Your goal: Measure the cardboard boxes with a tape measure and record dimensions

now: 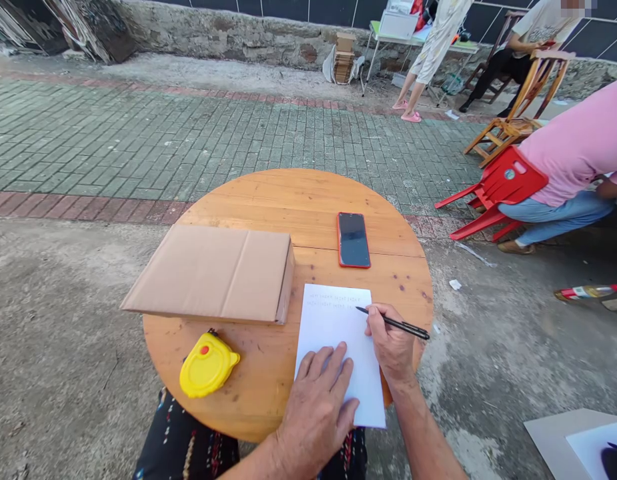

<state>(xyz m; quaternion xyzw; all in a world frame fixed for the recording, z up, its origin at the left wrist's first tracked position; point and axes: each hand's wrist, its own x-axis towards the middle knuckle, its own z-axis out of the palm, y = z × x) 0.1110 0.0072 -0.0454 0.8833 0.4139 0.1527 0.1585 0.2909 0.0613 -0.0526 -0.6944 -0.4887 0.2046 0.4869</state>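
Observation:
A white sheet of paper (333,327) lies on the round wooden table (308,193), with two lines of small handwriting along its top. My left hand (321,393) rests flat on the lower part of the sheet, fingers spread. In my right hand (392,340) is a black pen (405,327), pinched between thumb and fingers. The pen's tip points left, at the end of the second written line. Above the paper lies a phone (354,240) in a red case. To the left are a cardboard box (213,270) and a yellow tape measure (208,365) with a red button.
A person in pink (578,143) sits on a red plastic chair (513,177) at the right. Behind are a wooden chair (525,113), a folding table (458,47) and two more people. A bottle (588,292) lies on the ground.

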